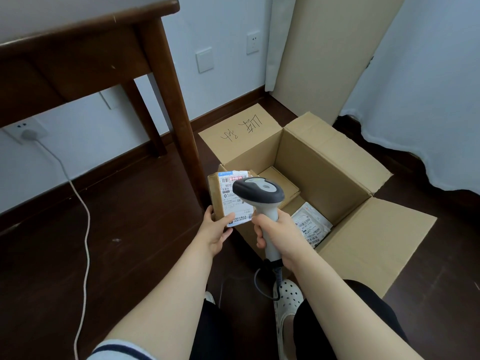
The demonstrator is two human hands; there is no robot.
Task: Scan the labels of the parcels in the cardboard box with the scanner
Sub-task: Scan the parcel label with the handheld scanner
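Observation:
My left hand (215, 231) holds a small brown parcel (217, 194) by its lower edge, just left of the open cardboard box (322, 162). The parcel's white label (233, 201) faces up, and a red scan line lies across its barcode at the top. My right hand (279, 236) grips the handle of a grey-and-white scanner (259, 193), whose head hovers over the label. Inside the box lie a flat brown parcel (281, 181) and a white bagged parcel (313, 224) with a label.
A dark wooden table leg (176, 115) stands just left of the box. A white cable (84, 229) runs from a wall socket across the dark floor. The scanner's cord (270, 284) hangs by my white shoe (287, 300). White curtains (426, 87) hang behind the box.

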